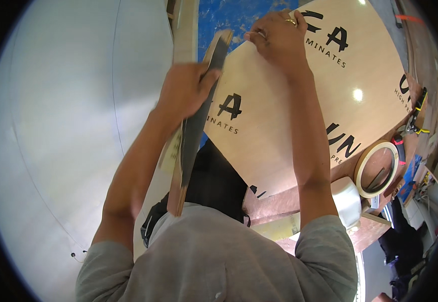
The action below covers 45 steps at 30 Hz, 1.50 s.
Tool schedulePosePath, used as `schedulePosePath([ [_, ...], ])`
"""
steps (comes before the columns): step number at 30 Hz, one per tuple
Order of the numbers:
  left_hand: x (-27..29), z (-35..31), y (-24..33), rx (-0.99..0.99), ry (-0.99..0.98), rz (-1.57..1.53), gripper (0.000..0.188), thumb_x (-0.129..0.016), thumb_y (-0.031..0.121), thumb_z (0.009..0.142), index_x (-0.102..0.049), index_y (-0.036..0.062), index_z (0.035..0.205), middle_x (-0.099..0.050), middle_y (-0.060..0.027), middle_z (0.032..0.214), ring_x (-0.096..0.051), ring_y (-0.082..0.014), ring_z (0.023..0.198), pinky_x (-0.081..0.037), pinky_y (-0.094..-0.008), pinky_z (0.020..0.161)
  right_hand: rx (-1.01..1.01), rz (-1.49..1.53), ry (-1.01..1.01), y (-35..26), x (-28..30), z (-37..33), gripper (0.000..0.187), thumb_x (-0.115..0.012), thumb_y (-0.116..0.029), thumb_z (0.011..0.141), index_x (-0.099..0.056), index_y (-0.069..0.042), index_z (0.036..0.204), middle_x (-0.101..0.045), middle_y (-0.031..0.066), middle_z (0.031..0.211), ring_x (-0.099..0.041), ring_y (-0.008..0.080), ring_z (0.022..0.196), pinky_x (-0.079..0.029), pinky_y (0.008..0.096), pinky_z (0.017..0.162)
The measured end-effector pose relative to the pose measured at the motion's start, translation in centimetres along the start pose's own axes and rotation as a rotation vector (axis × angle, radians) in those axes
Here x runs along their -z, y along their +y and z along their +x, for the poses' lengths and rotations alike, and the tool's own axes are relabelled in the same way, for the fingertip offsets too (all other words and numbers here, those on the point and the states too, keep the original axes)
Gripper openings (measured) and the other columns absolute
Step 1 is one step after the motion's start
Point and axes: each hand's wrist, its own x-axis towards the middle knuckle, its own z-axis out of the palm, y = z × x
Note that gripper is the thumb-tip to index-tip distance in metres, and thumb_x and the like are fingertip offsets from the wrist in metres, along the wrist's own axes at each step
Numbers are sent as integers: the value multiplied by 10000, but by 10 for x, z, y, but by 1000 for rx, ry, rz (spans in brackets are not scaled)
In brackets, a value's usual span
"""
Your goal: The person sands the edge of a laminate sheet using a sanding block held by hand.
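My left hand (186,90) is closed around a long, narrow plywood board (197,128), thumb across its dark grey face. The board is held on edge, slanting from near my torso up to the far side, and its layered wood edges show. My right hand (282,44), with a ring on one finger, has its fingers bent over the far left edge of a large cream laminate sheet (274,116) and seems to grip it there. The fingertips are partly hidden. Black lettering is printed on the sheet, which lies at an angle on the bench.
Blue sheeting (216,22) shows beyond the laminate. To the right are a masking tape roll (362,176), a white container (346,201) and yellow-and-black hand tools (419,113). A pale wall-like panel (68,126) fills the left side.
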Motion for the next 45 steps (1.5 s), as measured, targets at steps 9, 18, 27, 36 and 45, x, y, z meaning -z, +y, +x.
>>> schedulePosePath([
  [9, -3, 68, 4, -27, 103, -70, 450, -654, 367, 980, -677, -57, 827, -606, -227, 663, -598, -316, 592, -474, -423, 627, 22, -52, -84, -12, 0, 7, 73, -755, -245, 898, -750, -172, 896, -654, -6, 942, -618, 239, 1056, -213, 565, 1175],
  [18, 44, 24, 20, 105, 67, -241, 476, -673, 398, 970, -667, -54, 819, -596, -201, 640, -551, -296, 571, -456, -402, 611, -169, 97, 208, 18, 14, 8, 140, -700, -71, 872, -763, -156, 965, -711, 9, 1059, -639, 236, 1138, -283, 563, 1172],
  [27, -20, 101, 30, -189, 202, -27, 500, -652, 424, 965, -660, -52, 811, -636, -245, 750, -603, -400, 693, -477, -444, 672, -144, -82, 281, 16, -1, 5, 191, -685, -41, 873, -749, -105, 1041, -699, 16, 1153, -588, 236, 1303, -304, 559, 1153],
  [36, 1, 91, 36, -271, 249, -63, 468, -708, 391, 967, -649, -41, 798, -553, -190, 619, -515, -331, 555, -443, -423, 586, -270, 286, 415, 32, 13, 11, 205, -683, 14, 878, -767, -85, 1037, -743, 63, 1106, -660, 255, 1197, -368, 485, 1122],
  [45, -38, 44, 45, -235, 277, 145, 380, -648, 314, 999, -668, -34, 847, -629, -249, 760, -634, -445, 723, -489, -509, 669, -188, 197, 413, 19, 32, 16, 402, -531, 130, 761, -684, 71, 1129, -689, 261, 1155, -653, 431, 1091, -521, 496, 977],
])
